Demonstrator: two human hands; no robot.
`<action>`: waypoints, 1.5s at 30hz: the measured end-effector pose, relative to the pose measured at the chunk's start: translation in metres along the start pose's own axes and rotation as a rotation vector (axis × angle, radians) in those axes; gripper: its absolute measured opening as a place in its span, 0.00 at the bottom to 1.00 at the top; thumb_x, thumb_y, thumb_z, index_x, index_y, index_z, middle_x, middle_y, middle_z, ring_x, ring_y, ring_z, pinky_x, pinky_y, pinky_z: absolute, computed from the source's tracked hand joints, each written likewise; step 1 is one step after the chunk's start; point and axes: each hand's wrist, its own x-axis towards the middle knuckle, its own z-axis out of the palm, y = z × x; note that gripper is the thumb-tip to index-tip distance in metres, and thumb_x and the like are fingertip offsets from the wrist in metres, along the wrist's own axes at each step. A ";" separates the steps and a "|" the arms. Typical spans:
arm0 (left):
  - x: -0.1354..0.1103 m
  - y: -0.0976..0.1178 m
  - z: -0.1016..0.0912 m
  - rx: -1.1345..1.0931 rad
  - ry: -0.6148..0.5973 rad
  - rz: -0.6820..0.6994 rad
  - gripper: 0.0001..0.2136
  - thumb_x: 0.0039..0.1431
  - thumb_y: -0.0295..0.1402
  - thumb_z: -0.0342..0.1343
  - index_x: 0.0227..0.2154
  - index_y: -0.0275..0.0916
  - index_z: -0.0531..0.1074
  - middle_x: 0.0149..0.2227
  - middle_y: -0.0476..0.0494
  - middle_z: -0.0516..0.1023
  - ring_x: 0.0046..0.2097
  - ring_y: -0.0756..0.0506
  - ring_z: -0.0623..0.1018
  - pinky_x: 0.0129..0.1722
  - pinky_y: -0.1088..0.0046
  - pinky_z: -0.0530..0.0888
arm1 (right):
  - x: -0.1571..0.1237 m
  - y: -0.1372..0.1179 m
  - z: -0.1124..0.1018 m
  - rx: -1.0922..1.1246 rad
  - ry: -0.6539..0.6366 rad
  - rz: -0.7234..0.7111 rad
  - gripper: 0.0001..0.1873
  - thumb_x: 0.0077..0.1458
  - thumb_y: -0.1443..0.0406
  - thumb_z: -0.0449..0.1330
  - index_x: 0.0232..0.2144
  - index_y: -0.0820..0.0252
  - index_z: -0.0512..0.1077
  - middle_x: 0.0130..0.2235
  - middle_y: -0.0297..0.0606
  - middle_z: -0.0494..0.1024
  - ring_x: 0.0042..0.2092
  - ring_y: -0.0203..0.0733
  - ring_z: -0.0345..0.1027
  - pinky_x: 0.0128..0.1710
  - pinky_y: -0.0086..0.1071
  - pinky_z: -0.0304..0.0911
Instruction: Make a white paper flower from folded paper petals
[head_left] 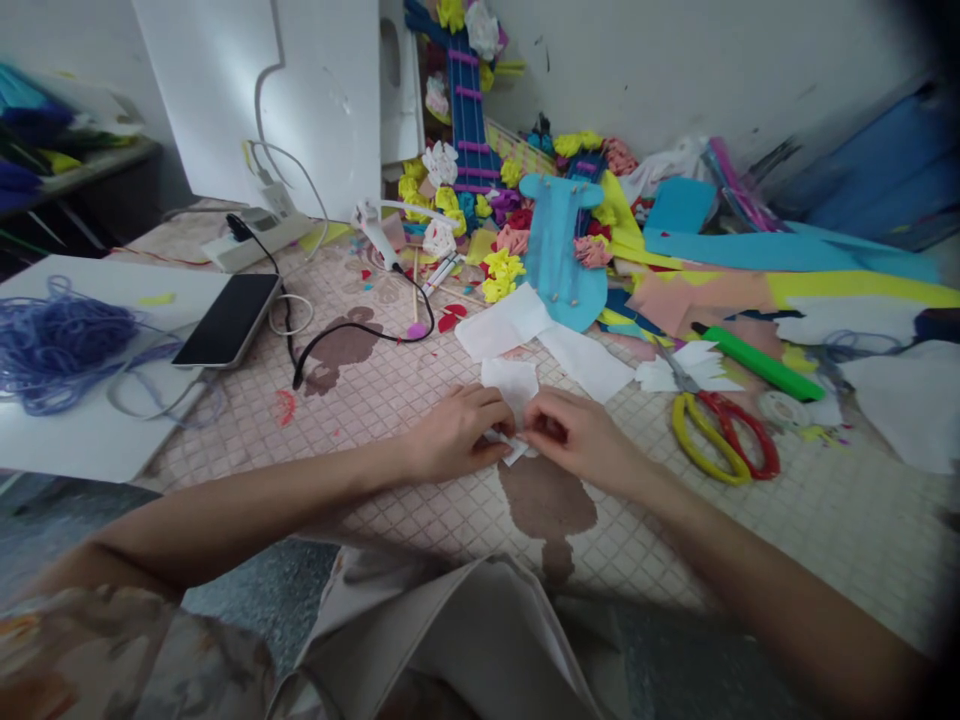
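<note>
Close together over the table's near side, both hands pinch a small piece of white paper (511, 380). My left hand (461, 430) has its fingers curled onto the paper's left side. Opposite it, my right hand (574, 435) closes thumb and fingertips on the right side. The paper's lower edge looks folded between the fingertips, partly hidden by them. Just beyond lie two flat white paper pieces (502, 322), slightly overlapping. Scissors (720, 430) with one yellow and one red handle rest to the right of my right hand.
A phone (227, 320) and tangled purple yarn (60, 335) lie left. A hot glue gun (377, 235) trails a black cord (352, 327). Crumpled paper flowers (502, 272), a blue cutout (564, 255) and a green tube-like cutter (761, 362) are farther back.
</note>
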 end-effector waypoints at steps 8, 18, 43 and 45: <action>0.000 -0.007 -0.001 0.003 0.024 0.017 0.03 0.57 0.28 0.52 0.34 0.37 0.69 0.38 0.44 0.71 0.42 0.45 0.69 0.43 0.69 0.66 | 0.001 -0.011 0.012 -0.090 -0.099 0.089 0.13 0.50 0.65 0.63 0.26 0.58 0.60 0.30 0.30 0.67 0.32 0.35 0.61 0.30 0.30 0.53; 0.002 0.002 0.005 0.080 0.287 -0.088 0.13 0.51 0.34 0.58 0.39 0.39 0.65 0.48 0.40 0.68 0.52 0.40 0.65 0.50 0.60 0.62 | 0.000 -0.011 0.013 -0.125 -0.034 0.136 0.14 0.49 0.64 0.62 0.30 0.56 0.57 0.33 0.32 0.67 0.32 0.38 0.62 0.29 0.31 0.54; 0.003 -0.003 0.011 0.020 0.276 -0.186 0.24 0.49 0.38 0.62 0.45 0.39 0.58 0.60 0.31 0.55 0.63 0.34 0.53 0.55 0.50 0.57 | 0.023 0.028 -0.022 0.046 0.149 0.147 0.04 0.54 0.63 0.56 0.31 0.58 0.67 0.32 0.35 0.70 0.30 0.36 0.63 0.30 0.31 0.59; 0.003 -0.004 0.009 -0.044 0.304 -0.204 0.23 0.50 0.40 0.61 0.45 0.39 0.58 0.60 0.31 0.55 0.63 0.35 0.54 0.55 0.50 0.58 | 0.035 0.028 -0.020 0.045 0.158 0.083 0.04 0.54 0.64 0.55 0.32 0.59 0.68 0.35 0.37 0.71 0.35 0.39 0.65 0.34 0.33 0.60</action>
